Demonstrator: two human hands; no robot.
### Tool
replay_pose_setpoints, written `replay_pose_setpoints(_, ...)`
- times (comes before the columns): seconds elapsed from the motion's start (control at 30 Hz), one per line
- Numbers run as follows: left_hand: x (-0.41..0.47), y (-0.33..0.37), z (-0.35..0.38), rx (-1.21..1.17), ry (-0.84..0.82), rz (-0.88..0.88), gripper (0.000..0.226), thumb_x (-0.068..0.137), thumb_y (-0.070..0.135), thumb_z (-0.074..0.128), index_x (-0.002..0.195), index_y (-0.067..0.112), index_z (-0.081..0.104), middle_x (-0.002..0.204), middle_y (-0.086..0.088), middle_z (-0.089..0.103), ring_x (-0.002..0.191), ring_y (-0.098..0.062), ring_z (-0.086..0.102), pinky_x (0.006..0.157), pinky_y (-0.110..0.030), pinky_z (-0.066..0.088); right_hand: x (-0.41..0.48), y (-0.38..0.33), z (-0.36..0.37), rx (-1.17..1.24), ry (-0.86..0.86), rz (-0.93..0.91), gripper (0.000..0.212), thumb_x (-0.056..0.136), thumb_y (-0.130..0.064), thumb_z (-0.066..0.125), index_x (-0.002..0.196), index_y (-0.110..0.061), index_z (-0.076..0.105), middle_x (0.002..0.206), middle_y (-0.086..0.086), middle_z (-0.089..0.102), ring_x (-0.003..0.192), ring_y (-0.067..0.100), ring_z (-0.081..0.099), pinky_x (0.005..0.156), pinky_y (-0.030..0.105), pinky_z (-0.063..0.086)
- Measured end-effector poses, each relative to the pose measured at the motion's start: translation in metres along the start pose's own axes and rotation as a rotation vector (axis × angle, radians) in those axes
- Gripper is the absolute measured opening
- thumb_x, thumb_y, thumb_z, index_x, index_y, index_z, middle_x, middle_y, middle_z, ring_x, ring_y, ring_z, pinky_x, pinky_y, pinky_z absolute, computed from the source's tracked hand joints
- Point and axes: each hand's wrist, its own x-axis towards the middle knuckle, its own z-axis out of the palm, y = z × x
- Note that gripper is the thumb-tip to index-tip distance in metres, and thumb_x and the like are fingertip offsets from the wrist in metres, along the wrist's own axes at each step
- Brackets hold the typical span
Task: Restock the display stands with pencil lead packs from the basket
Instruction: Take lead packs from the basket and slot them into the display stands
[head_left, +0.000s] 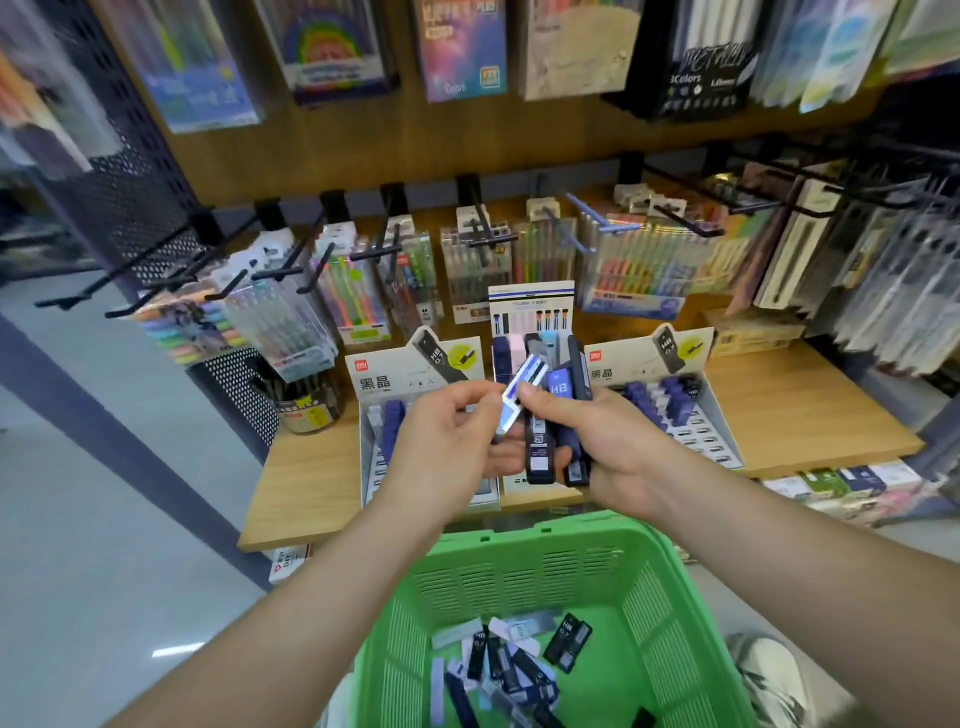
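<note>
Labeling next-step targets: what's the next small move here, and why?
Probably the left hand draws the white-and-blue pack clear of the dark packs gripped in the right hand, then moves it toward a display stand. The left hand pinches that pack, which sticks out from the bundle. I can't tell which stand it fits.

1. I get one view only: a wide-angle head camera, facing forward and down.
2. It sits close above the left hand (447, 441) and right hand (618, 441), green basket (519, 535) below, wooden shelf (805, 410) just ahead.
</note>
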Motion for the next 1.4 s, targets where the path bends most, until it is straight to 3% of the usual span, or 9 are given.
replay_pose_setpoints(0.13, 0.015, 0.002, -0.006, 0.062, 0.032, 0.008, 0.018, 0.097, 0.015, 0.054, 0.098, 0.017, 0.072, 0.063, -0.002, 0.069, 0.046, -0.01, 0.057, 0.045, -0.017, 0.046, 0.01, -0.004, -0.005, 0.02, -0.027, 0.002, 0.009, 0.086, -0.013, 0.071, 0.093, -0.007, 0.069, 0.079, 0.01, 0.071, 0.068, 0.022, 0.066, 0.071, 0.037, 0.049)
replay_pose_setpoints(0.27, 0.029, 0.004, -0.019, 0.04, 0.042, -0.062, 0.021, 0.092, 0.01, 0.061, 0.086, 0.024, 0.076, 0.07, 0.0, 0.071, 0.055, -0.006, 0.056, 0.054, -0.016, 0.05, 0.013, -0.018, -0.01, 0.07, 0.008, 0.068, 0.008, 0.088, -0.016, 0.071, 0.086, -0.01, 0.065, 0.065, 0.004, 0.064, 0.056, 0.018, 0.064, 0.037, 0.02, 0.043)
replay_pose_setpoints(0.4, 0.038, 0.001, -0.029, 0.044, 0.069, -0.143, 0.007, 0.084, 0.013, 0.071, 0.079, 0.015, 0.076, 0.075, -0.006, 0.073, 0.058, -0.007, 0.059, 0.056, -0.015, 0.051, 0.015, -0.03, -0.023, 0.057, 0.053, 0.086, 0.011, 0.087, -0.019, 0.072, 0.089, -0.011, 0.064, 0.066, 0.002, 0.064, 0.048, 0.011, 0.057, 0.034, 0.019, 0.04)
replay_pose_setpoints(0.53, 0.062, 0.002, -0.031, 0.38, 0.154, -0.035, 0.017, 0.078, 0.026, 0.077, 0.076, 0.01, 0.073, 0.06, -0.004, 0.07, 0.046, -0.007, 0.058, 0.047, -0.017, 0.047, 0.02, -0.042, -0.037, 0.121, 0.162, 0.063, 0.015, 0.087, -0.021, 0.073, 0.09, -0.009, 0.064, 0.064, 0.004, 0.063, 0.044, 0.011, 0.056, 0.033, 0.018, 0.04)
replay_pose_setpoints(0.67, 0.098, -0.007, -0.026, 0.777, 0.047, 0.038, 0.015, 0.083, 0.029, 0.074, 0.074, 0.016, 0.072, 0.054, 0.002, 0.065, 0.048, -0.012, 0.059, 0.051, -0.023, 0.05, 0.029, -0.045, -0.04, 0.13, 0.228, 0.086, 0.017, 0.086, -0.023, 0.073, 0.089, -0.009, 0.064, 0.064, 0.005, 0.063, 0.042, 0.012, 0.056, 0.033, 0.018, 0.039)
replay_pose_setpoints(0.87, 0.136, -0.039, -0.021, 1.158, -0.045, 0.181, 0.016, 0.094, 0.021, 0.059, 0.105, 0.02, 0.07, 0.085, -0.001, 0.067, 0.08, -0.022, 0.06, 0.07, -0.026, 0.041, 0.04, -0.045, -0.043, 0.121, 0.225, 0.13, 0.016, 0.088, -0.026, 0.072, 0.087, -0.011, 0.066, 0.062, 0.005, 0.064, 0.042, 0.013, 0.054, 0.033, 0.018, 0.037)
replay_pose_setpoints(1.0, 0.148, -0.051, -0.013, 1.097, 0.061, 0.257, 0.012, 0.089, 0.029, 0.065, 0.1, 0.024, 0.064, 0.087, 0.003, 0.068, 0.081, -0.018, 0.063, 0.067, -0.025, 0.045, 0.045, -0.055, -0.048, 0.253, 0.221, 0.176, 0.014, 0.093, -0.02, 0.059, 0.083, -0.009, 0.059, 0.06, 0.005, 0.06, 0.04, 0.013, 0.052, 0.032, 0.016, 0.035)
replay_pose_setpoints(1.17, 0.159, -0.048, 0.002, 0.894, 0.146, 0.439, 0.017, 0.084, 0.02, 0.072, 0.1, 0.016, 0.074, 0.092, 0.001, 0.073, 0.085, -0.015, 0.065, 0.082, -0.023, 0.049, 0.047, -0.063, -0.05, 0.257, 0.204, 0.138, 0.01, 0.093, -0.019, 0.057, 0.09, -0.01, 0.06, 0.065, 0.004, 0.063, 0.048, 0.013, 0.057, 0.036, 0.016, 0.038)
replay_pose_setpoints(1.4, 0.17, -0.035, 0.009, 1.018, 0.063, 0.534, 0.021, 0.085, 0.014, 0.07, 0.105, 0.007, 0.073, 0.099, -0.009, 0.071, 0.094, -0.025, 0.064, 0.088, -0.027, 0.046, 0.048, -0.067, -0.05, 0.231, 0.218, 0.107, 0.008, 0.094, -0.018, 0.061, 0.093, -0.01, 0.062, 0.066, 0.005, 0.065, 0.049, 0.013, 0.059, 0.038, 0.018, 0.04)
